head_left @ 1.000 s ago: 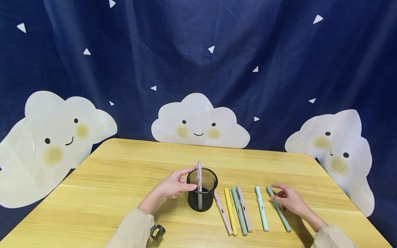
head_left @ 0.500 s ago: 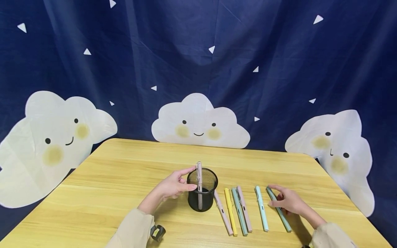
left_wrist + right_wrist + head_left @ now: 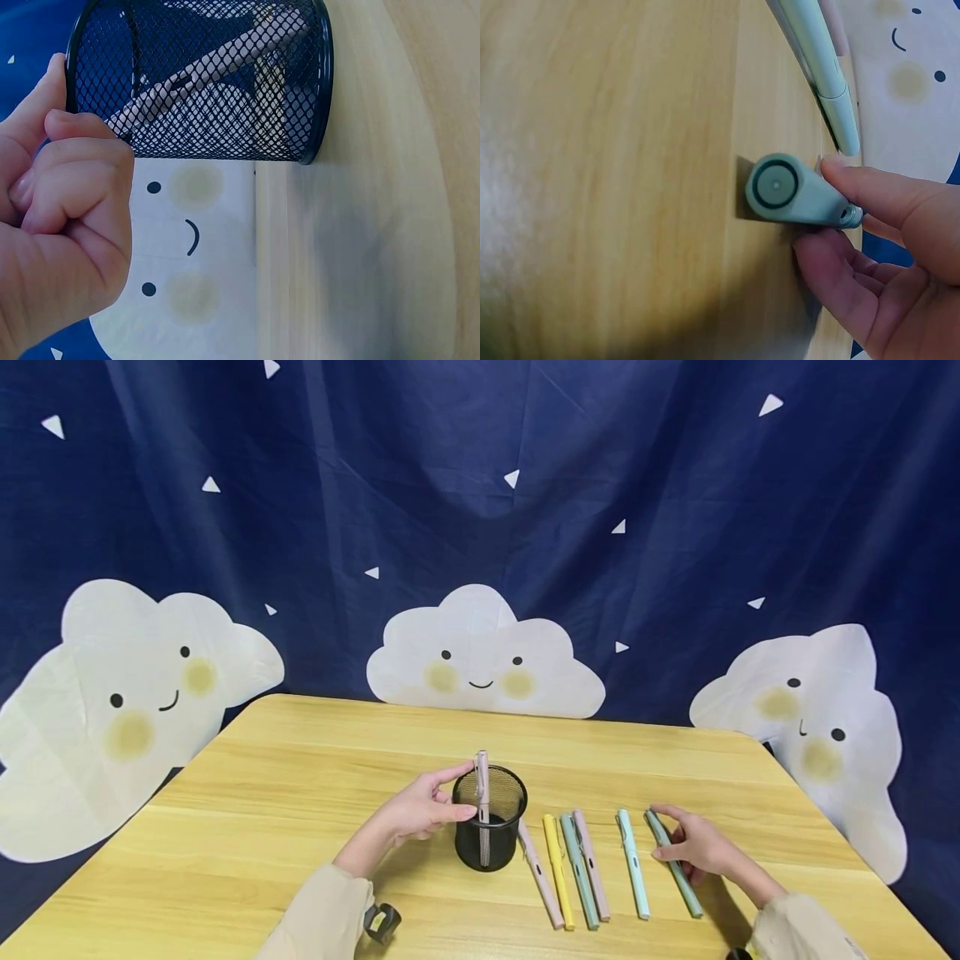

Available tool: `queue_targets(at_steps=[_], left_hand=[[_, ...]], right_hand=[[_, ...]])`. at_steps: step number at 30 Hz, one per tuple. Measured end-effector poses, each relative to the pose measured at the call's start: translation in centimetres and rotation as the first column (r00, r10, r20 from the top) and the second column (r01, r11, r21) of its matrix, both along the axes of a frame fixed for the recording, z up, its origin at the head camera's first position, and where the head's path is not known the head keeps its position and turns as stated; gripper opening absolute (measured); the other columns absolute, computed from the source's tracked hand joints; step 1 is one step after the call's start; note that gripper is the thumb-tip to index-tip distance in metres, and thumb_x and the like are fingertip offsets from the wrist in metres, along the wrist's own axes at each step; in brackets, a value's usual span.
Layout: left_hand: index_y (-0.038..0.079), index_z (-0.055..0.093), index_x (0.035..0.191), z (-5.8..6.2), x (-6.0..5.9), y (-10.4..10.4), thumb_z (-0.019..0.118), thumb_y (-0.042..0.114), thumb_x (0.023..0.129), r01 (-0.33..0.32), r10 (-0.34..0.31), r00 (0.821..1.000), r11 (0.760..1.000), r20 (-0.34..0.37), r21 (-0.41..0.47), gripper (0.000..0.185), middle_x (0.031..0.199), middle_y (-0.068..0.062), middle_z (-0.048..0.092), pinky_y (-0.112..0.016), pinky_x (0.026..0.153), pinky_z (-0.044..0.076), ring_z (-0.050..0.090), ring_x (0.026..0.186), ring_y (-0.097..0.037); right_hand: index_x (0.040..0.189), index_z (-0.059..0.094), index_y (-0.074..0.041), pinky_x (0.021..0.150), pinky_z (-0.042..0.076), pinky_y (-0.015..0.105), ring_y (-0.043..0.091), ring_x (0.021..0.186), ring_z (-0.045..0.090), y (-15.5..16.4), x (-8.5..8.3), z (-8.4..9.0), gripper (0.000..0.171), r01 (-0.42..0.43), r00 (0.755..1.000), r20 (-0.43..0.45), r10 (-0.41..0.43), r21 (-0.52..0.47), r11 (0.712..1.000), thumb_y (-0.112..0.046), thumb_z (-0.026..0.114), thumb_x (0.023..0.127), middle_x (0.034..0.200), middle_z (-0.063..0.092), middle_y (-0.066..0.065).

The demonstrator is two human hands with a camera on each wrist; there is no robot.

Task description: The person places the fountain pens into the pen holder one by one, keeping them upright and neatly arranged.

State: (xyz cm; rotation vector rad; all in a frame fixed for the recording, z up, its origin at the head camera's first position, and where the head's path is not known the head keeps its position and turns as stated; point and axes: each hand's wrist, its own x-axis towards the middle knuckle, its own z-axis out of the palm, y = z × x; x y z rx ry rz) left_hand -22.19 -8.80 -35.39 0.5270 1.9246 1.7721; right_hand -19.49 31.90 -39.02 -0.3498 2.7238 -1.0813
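Observation:
A black mesh pen holder (image 3: pixel 489 827) (image 3: pixel 202 82) stands mid-table with one pink pen (image 3: pixel 482 777) (image 3: pixel 217 64) leaning inside. My left hand (image 3: pixel 423 810) (image 3: pixel 60 225) holds its left side, forefinger at the rim and thumb on the wall, the other fingers curled. At the right, my right hand (image 3: pixel 693 847) (image 3: pixel 885 255) pinches the dark green pen (image 3: pixel 682 881) (image 3: pixel 791 191) between thumb and fingers. In the right wrist view the pen's near end looks slightly raised off the wood.
Between holder and right hand, several pens lie side by side on the wooden table (image 3: pixel 300 793): pink (image 3: pixel 538 877), yellow (image 3: pixel 557 872), teal (image 3: pixel 579 872), pink (image 3: pixel 591 868), light blue (image 3: pixel 632 864) (image 3: pixel 817 52). A blue cloud-print curtain (image 3: pixel 480 527) hangs behind.
My right hand's fingers have closed from resting over the green pen to pinching it, and the wrist has drawn back a little. The left hand and holder have not moved.

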Motion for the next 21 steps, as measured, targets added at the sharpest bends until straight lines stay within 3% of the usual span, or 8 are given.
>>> queue_targets(at_steps=[21], left_hand=[[0.009, 0.025, 0.142, -0.12, -0.07, -0.02, 0.067, 0.012, 0.081, 0.005, -0.005, 1.000, 1.000, 0.015, 0.015, 0.074, 0.049, 0.006, 0.028, -0.017, 0.035, 0.016, 0.022, 0.038, -0.005]], right_hand=[[0.131, 0.026, 0.012, 0.037, 0.047, 0.034, 0.019, 0.042, 0.049, 0.05, -0.03, 0.12, 0.070, 0.005, 1.000, 0.023, -0.005, -0.009, 1.000, -0.007, 0.067, 0.078, 0.061, 0.046, 0.008]])
